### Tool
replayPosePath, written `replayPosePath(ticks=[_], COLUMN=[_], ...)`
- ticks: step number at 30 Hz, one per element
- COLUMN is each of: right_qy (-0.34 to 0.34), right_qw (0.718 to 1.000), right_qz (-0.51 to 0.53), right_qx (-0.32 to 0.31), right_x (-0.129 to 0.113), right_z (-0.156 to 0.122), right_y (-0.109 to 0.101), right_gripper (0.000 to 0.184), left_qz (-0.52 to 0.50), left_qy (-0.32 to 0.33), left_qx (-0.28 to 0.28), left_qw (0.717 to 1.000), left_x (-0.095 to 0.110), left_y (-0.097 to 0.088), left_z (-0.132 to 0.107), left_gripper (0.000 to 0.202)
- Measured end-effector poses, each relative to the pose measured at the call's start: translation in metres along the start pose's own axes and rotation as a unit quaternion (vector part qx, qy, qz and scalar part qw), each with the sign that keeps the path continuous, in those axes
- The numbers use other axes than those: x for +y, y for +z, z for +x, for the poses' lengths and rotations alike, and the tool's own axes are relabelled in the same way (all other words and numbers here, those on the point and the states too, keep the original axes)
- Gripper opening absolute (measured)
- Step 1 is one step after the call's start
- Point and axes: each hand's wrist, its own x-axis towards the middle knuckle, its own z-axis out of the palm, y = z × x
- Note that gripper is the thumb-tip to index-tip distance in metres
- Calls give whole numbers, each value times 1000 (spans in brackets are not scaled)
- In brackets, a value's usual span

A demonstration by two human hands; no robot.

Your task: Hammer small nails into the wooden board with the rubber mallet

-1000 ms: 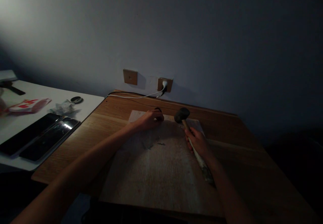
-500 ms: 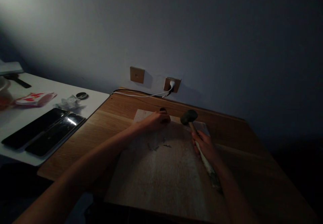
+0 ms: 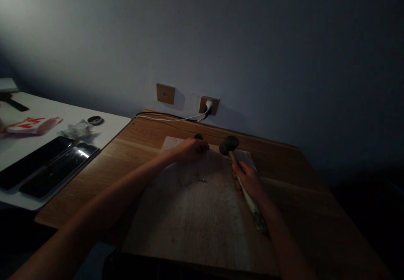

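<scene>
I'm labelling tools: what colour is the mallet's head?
The mallet's head looks black or very dark grey, in the head view.

No legible text (red marks point(image 3: 27, 125) on the pink packet point(image 3: 49, 127), too blurred)

Black-headed mallet point(image 3: 229, 144) gripped in right hand point(image 3: 248, 181), left hand point(image 3: 191, 149) curled beside small dark object point(image 3: 198, 136), contact unclear, small slivers point(image 3: 202, 180) on pale board point(image 3: 195, 225), wooden table point(image 3: 126, 150) beneath, two dark-screened devices point(image 3: 59, 173) on white table point(image 3: 112, 126), white plug point(image 3: 208, 104) in wall socket point(image 3: 216, 104)
</scene>
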Motion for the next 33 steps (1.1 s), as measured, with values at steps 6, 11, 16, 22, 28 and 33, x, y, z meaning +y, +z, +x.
replayPosePath(ticks=[6, 11, 16, 22, 28, 33], right_qy=[8, 19, 29, 6, 28, 27], right_qw=[1000, 994, 981, 970, 973, 978], right_qz=[13, 84, 145, 171, 112, 118], right_qx=[-10, -73, -126, -173, -201, -168], right_x=[-5, -20, -35, -25, -23, -30], right_z=[-6, -14, -10, -6, -22, -28], right_y=[-2, 2, 9, -2, 4, 14], right_gripper=[35, 40, 48, 33, 41, 38], left_qz=[9, 37, 12, -24, -2, 36], left_qy=[-20, -24, -38, -75, -69, -87], left_qx=[-8, 4, 5, -1, 19, 25], left_qw=[1000, 999, 999, 997, 997, 995], left_x=[-5, -8, -10, -6, -2, 3], left_y=[2, 3, 5, 2, 1, -1], left_z=[1, 2, 0, -1, 0, -1], left_gripper=[35, 36, 38, 60, 64, 60])
